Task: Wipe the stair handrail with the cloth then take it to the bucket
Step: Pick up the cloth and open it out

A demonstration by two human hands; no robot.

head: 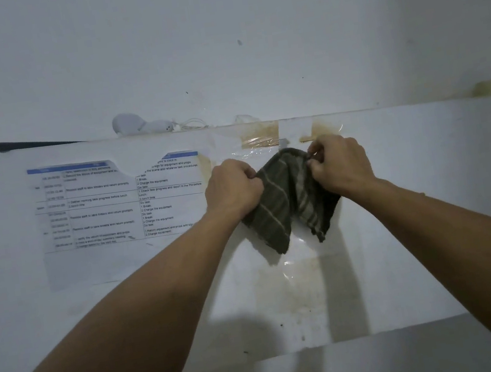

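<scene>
Cloth (287,198) — dark green with pale stripes — hangs in mid-air between your two hands, held up in front of a white wall panel (416,208). It sags in the middle into a fold, with two corners drooping below your knuckles. Your left hand (233,187) has its grip clenched on the cloth's left upper edge; your right hand (341,165) has its grip pinched on the right upper edge. Both forearms reach forward from the bottom of the view.

Behind the cloth, clear tape (260,147) and brown-stained patches mark the panel. Just left of your left hand a printed schedule sheet (106,203) is stuck to the panel, its top edge torn. On the ledge above it rest a white rounded device (139,125) with a thin cable, and a dark rod (27,143) further left. Neither handrail nor bucket can be made out from this view.
</scene>
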